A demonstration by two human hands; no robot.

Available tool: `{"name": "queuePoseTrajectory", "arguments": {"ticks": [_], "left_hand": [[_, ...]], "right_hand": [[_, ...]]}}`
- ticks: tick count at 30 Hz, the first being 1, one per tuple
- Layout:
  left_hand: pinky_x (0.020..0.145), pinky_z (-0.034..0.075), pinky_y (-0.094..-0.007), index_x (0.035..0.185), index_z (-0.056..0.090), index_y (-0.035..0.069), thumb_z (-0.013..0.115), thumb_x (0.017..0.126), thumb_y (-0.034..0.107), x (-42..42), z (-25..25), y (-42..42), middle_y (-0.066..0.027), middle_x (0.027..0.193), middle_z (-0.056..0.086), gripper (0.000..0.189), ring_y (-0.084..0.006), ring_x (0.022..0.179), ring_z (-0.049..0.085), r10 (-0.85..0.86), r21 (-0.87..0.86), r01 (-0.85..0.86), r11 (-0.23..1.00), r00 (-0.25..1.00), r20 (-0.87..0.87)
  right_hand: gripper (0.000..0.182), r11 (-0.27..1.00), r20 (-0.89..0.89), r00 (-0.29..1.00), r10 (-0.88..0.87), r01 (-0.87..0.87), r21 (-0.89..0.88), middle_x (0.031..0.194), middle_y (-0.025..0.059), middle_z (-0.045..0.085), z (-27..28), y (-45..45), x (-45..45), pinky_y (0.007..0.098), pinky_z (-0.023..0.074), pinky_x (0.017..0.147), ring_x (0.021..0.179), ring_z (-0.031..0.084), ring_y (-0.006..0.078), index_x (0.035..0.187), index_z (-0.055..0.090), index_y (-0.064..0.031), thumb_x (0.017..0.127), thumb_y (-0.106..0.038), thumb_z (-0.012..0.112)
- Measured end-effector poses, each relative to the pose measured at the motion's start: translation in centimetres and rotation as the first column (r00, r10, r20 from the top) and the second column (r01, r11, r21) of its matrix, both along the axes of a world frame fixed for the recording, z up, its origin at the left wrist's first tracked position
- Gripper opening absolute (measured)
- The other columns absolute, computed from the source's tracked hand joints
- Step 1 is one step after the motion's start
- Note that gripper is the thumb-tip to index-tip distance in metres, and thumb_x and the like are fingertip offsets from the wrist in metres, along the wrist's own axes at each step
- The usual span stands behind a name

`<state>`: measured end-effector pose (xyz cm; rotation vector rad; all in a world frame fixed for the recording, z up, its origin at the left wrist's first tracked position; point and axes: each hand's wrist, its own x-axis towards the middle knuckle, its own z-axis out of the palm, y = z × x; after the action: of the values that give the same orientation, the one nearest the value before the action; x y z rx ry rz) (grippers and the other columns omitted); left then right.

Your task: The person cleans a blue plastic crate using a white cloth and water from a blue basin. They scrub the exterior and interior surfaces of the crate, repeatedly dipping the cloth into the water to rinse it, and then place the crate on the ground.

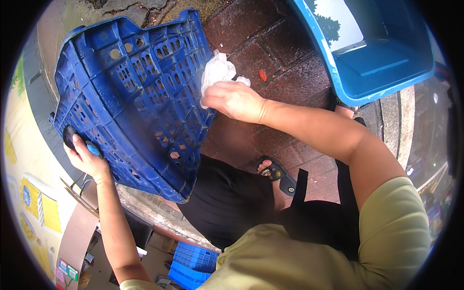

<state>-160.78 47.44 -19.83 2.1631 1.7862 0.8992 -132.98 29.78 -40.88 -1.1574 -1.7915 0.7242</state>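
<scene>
A large blue slatted plastic crate [145, 94] is tilted on its side in front of me. At its left wall, my left hand [87, 157] grips the crate together with a black and blue object [93, 148] that I cannot make out clearly. On the other side, my right hand [233, 101] holds a crumpled white plastic bag or cloth [219, 70] against the crate's right edge. The white bundle hides part of that edge.
A blue plastic tub [335, 72] stands at the upper right. Wet reddish paving [250, 134] lies below, with an orange scrap [262, 75] on it. My sandalled foot [268, 168] is near the middle. Blue crates [195, 257] are stacked at the bottom.
</scene>
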Motion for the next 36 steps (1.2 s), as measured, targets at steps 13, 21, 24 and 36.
{"name": "queuePoseTrajectory", "arguments": {"ticks": [13, 21, 24, 36], "left_hand": [[0.092, 0.040, -0.0282, 0.115, 0.059, -0.002, 0.052, 0.096, 0.026, 0.3, -0.2, -0.1, -0.0068, 0.106, 0.062, 0.035, -0.0143, 0.095, 0.055, -0.002, 0.002, 0.002, 1.000, 1.000, -0.020], [0.093, 0.041, -0.0306, 0.117, 0.056, -0.005, 0.049, 0.096, 0.021, -0.7, 0.0, 0.2, -0.0107, 0.110, 0.061, 0.034, -0.0181, 0.098, 0.056, 0.019, -0.003, -0.020, 1.000, 0.998, -0.058], [0.093, 0.040, -0.0288, 0.116, 0.058, -0.002, 0.050, 0.097, 0.023, -0.9, -0.1, 0.0, -0.0074, 0.108, 0.061, 0.033, -0.0154, 0.098, 0.055, 0.006, 0.005, -0.006, 1.000, 0.998, -0.059], [0.081, 0.041, -0.0249, 0.111, 0.061, -0.002, 0.052, 0.096, 0.026, -0.7, 0.0, -0.3, -0.0035, 0.096, 0.061, 0.033, -0.0111, 0.085, 0.052, -0.010, 0.025, 0.011, 1.000, 0.999, -0.038]], "right_hand": [[0.011, 0.920, -0.268, 0.962, 0.045, -0.144, -0.363, 0.095, 0.0097, 0.058, 1.3, -1.6, -0.3, 0.0401, 0.0493, 0.077, 0.092, 0.059, 0.0311, 0.094, 0.064, -0.0066, 0.084, -0.008, 0.060], [0.024, 0.901, -0.325, 0.937, 0.128, -0.247, -0.358, 0.099, 0.0070, 0.059, 0.6, -1.8, 0.0, 0.0384, 0.0476, 0.085, 0.099, 0.058, 0.0276, 0.101, 0.067, -0.0122, 0.081, -0.003, 0.057], [0.018, 0.870, -0.398, 0.908, 0.129, -0.297, -0.395, 0.099, 0.0079, 0.059, 1.8, -2.3, -0.5, 0.0377, 0.0477, 0.083, 0.099, 0.058, 0.0268, 0.098, 0.068, -0.0094, 0.084, -0.007, 0.056], [0.010, 0.848, -0.555, 0.748, -0.364, 0.019, -0.529, 0.080, 0.0094, 0.062, 5.3, -0.5, -3.2, 0.0339, 0.0489, 0.070, 0.075, 0.062, 0.0226, 0.086, 0.057, -0.0029, 0.079, -0.006, 0.063]]}}
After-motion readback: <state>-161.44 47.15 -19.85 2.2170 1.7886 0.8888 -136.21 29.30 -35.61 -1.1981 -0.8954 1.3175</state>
